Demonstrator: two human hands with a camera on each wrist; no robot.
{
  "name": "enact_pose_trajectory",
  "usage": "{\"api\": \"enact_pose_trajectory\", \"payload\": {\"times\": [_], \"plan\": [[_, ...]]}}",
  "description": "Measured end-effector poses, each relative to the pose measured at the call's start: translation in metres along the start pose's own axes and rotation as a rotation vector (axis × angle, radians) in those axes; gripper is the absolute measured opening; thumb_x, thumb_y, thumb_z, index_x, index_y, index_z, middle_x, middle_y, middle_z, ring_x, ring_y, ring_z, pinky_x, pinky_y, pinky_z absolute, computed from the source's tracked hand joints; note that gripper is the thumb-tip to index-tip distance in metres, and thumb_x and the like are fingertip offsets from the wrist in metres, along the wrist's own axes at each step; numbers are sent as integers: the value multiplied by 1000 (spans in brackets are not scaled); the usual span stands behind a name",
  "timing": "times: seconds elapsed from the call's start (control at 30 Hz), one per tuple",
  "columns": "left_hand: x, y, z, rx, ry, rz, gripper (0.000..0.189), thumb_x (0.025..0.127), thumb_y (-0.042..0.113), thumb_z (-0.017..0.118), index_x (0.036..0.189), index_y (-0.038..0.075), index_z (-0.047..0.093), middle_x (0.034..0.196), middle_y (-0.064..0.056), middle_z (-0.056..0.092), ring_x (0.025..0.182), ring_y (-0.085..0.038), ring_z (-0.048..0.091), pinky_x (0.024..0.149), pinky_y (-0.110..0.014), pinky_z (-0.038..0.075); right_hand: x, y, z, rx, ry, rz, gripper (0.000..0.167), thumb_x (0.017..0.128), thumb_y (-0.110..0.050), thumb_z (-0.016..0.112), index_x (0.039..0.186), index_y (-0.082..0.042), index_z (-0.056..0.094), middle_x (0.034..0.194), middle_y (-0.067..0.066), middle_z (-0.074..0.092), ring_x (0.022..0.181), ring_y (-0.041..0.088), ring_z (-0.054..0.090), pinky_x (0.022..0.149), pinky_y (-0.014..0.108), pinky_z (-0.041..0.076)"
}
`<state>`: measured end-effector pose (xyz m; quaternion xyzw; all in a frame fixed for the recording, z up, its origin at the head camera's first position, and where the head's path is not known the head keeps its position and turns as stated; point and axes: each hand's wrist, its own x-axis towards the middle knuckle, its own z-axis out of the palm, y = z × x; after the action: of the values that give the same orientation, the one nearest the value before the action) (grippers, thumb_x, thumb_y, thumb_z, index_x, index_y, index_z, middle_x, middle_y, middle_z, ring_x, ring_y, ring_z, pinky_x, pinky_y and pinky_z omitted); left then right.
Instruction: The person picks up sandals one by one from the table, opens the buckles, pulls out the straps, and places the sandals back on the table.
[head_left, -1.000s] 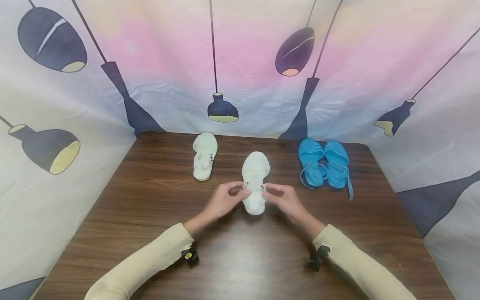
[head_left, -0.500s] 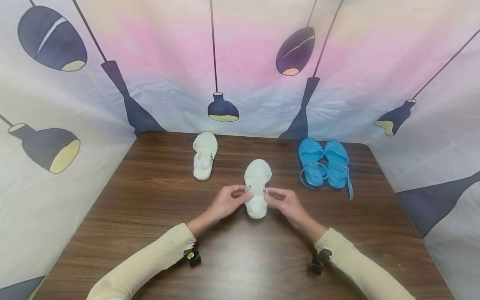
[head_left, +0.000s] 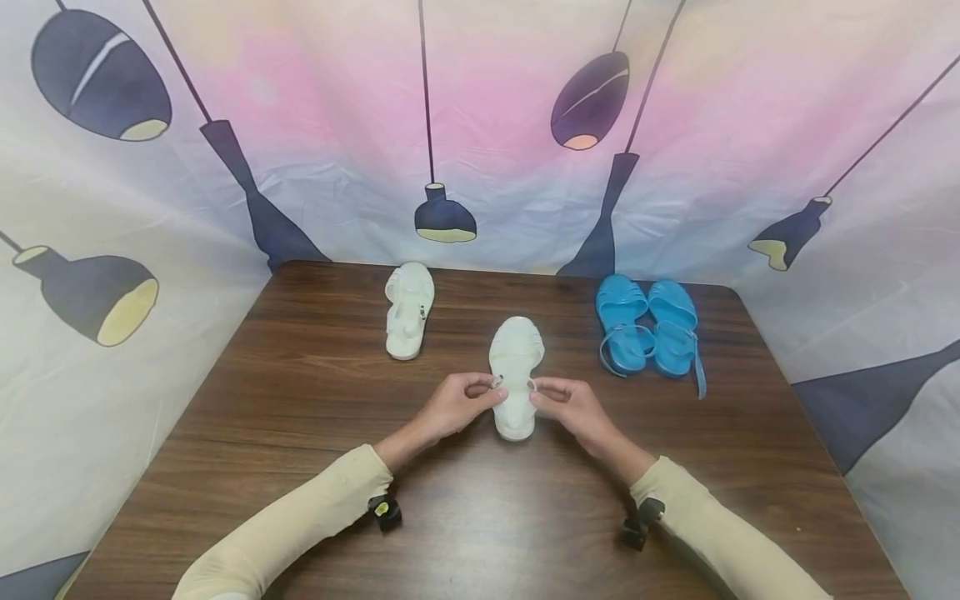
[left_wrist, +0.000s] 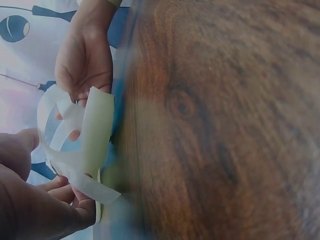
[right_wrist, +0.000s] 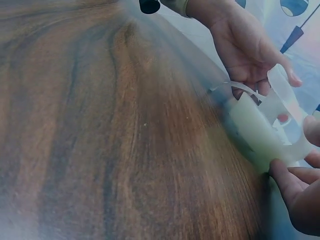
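Note:
A white sandal [head_left: 516, 346] lies at mid-table in the head view, its toe pointing away from me. My left hand [head_left: 457, 402] pinches its left side near the ankle strap, where a small metal buckle piece shows. On the opposite side my right hand [head_left: 573, 407] pinches the strap area between thumb and fingers. In the left wrist view the sandal's heel [left_wrist: 97, 130] faces the camera, and a pale strap [left_wrist: 95, 185] hangs past my left fingers. The right wrist view shows the heel [right_wrist: 255, 130] between both hands, with a thin strap curving out near my left hand.
Another white sandal [head_left: 406, 329] lies at the back left of the brown wooden table [head_left: 315, 350]. Two blue sandals [head_left: 622, 300] stand side by side at the back right, one with a loose strap. A printed cloth [head_left: 337, 167] hangs behind the table.
Both hands have drawn the white sandal slightly toward me and to the right, mostly in the first half second. Since then they have barely moved. The other sandals stay put.

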<state>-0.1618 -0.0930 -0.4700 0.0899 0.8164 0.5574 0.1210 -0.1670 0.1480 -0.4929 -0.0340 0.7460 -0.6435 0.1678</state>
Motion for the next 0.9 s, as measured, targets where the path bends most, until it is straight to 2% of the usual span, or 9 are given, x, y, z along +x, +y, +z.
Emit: {"api": "enact_pose_trajectory", "payload": {"times": [0.27, 0.33, 0.4, 0.5, 0.57, 0.63, 0.77, 0.9], "plan": [[1, -6, 0, 26, -21, 11, 41, 97, 31, 71, 125, 0, 68, 118, -16, 73, 113, -25, 70, 94, -39, 57, 0, 0, 0, -57, 6, 13, 41, 95, -24, 75, 129, -1, 68, 132, 17, 67, 123, 31, 65, 102, 46, 52], [1, -7, 0, 28, -32, 11, 43, 97, 31, 71, 126, -1, 68, 119, -17, 73, 111, -23, 70, 90, -34, 57, 0, 0, -1, -73, -6, 19, 42, 95, -26, 74, 129, -2, 68, 132, 17, 68, 121, 30, 66, 100, 45, 53], [1, -8, -1, 22, -54, 10, 44, 98, 31, 70, 127, -2, 66, 120, -18, 72, 101, -22, 71, 78, -29, 58, 1, -1, -3, -83, -20, 19, 42, 95, -26, 74, 128, -2, 68, 131, 17, 68, 118, 30, 68, 97, 44, 55], [0, -8, -4, 6, -82, 5, 46, 98, 29, 71, 130, -3, 64, 123, -20, 71, 101, -21, 70, 72, -23, 55, 4, -7, -6, -119, -28, 14, 40, 95, -26, 75, 127, -3, 70, 129, 17, 69, 110, 28, 70, 91, 41, 59], [-1, -9, -5, -6, -97, 3, 46, 97, 27, 72, 131, -4, 63, 125, -21, 69, 104, -24, 70, 73, -25, 55, 8, -12, -8, -191, -19, -11, 38, 94, -28, 75, 125, -6, 71, 128, 14, 69, 109, 27, 70, 90, 41, 59], [-2, -9, -7, -22, -105, -3, 47, 96, 24, 74, 132, -3, 61, 127, -21, 68, 116, -25, 67, 82, -26, 56, 13, -19, -8, -292, -1, -52, 37, 94, -31, 75, 123, -9, 73, 127, 10, 70, 112, 25, 69, 93, 43, 57], [-3, -9, -8, -54, -112, -15, 50, 94, 21, 76, 134, -3, 58, 129, -21, 66, 118, -28, 66, 84, -31, 56, 22, -33, -6, -488, 4, -171, 36, 94, -36, 73, 122, -13, 74, 124, 5, 72, 122, 26, 63, 101, 50, 52], [-5, -10, -10, -63, -124, -8, 52, 94, 21, 76, 135, -5, 56, 129, -22, 66, 116, -29, 66, 86, -31, 57, 29, -44, 1, -589, -64, -254, 36, 95, -37, 71, 121, -12, 75, 119, 5, 74, 118, 26, 66, 99, 49, 53]]}}
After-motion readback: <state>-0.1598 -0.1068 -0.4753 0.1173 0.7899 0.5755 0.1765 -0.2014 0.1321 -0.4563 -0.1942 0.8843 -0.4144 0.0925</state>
